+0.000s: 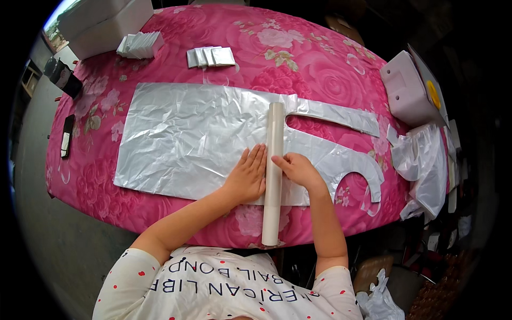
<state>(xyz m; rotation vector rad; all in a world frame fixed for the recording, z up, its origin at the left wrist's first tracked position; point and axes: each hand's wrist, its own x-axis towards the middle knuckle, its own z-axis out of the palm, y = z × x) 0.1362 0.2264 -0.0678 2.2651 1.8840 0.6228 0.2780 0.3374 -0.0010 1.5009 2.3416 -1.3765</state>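
A silvery-white plastic apron (165,133), or a thin stack of them, lies flat and creased across the table, its neck loop and side cut-outs toward the right. Crosswise over it rests a long pale tube (272,213), its near end reaching the table's front edge. My left hand (247,176) lies flat on the plastic, fingers stretched out along the tube's left side. On the other side, my right hand (300,169) has curled fingers and its thumb on the tube. Its fingertips are partly hidden.
Small folded silvery packets (210,56) lie at the back, with another row of packets (140,45) beside a white box (109,26). At left are a dark cup (64,77) and a phone (67,136). A white case (408,88) and plastic bags (421,165) crowd the right edge.
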